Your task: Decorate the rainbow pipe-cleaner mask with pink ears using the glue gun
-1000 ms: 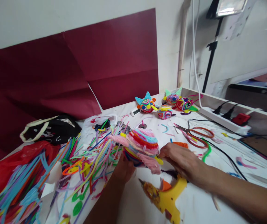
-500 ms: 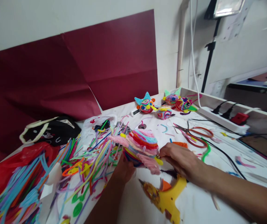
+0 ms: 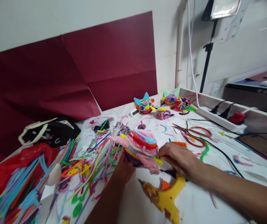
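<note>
A multicoloured pipe-cleaner figure (image 3: pixel 141 146) with pink fuzzy parts is held up just above the white table (image 3: pixel 194 202). My left hand (image 3: pixel 122 171) is closed round its underside, fingers mostly hidden behind it. My right hand (image 3: pixel 181 160) pinches a small yellow piece at the figure's right side, fingers pressed together. A yellow glue gun (image 3: pixel 164 196) lies on the table right below both hands.
Loose coloured pipe cleaners (image 3: pixel 54 168) spread over the left half, with a red plastic bag (image 3: pixel 14 161) and a black pouch (image 3: pixel 51 130). Three finished figures (image 3: pixel 163 107) stand at the back. Red-handled scissors (image 3: pixel 194 135), a power strip (image 3: pixel 222 119) and cables lie on the right.
Nothing but a slight shift of the view; both hands and the figure stay where they were.
</note>
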Tool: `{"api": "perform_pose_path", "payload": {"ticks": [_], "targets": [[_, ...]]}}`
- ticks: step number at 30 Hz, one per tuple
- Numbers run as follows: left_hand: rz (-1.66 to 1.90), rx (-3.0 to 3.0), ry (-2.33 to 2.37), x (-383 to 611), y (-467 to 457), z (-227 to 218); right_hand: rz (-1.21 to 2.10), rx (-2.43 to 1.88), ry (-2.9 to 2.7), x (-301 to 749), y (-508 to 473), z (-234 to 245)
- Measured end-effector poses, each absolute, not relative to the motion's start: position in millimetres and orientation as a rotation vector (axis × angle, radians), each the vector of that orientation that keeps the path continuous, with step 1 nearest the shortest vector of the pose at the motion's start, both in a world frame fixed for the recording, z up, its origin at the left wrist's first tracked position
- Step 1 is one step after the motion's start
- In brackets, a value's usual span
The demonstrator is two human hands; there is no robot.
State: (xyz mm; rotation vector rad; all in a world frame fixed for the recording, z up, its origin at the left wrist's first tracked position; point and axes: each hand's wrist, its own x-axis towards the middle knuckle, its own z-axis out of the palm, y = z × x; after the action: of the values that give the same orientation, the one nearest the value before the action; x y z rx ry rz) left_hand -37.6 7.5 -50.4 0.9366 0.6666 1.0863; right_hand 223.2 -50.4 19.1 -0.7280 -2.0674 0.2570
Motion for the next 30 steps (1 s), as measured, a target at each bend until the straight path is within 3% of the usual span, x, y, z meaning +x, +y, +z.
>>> {"api": "perform_pose_path", "payload": {"ticks": [30], "targets": [[1.054,0.937,0.571,-30.7,7.3,-36.4,0.249,-0.648,-2.063,224.7,-47.1,16.9]]}}
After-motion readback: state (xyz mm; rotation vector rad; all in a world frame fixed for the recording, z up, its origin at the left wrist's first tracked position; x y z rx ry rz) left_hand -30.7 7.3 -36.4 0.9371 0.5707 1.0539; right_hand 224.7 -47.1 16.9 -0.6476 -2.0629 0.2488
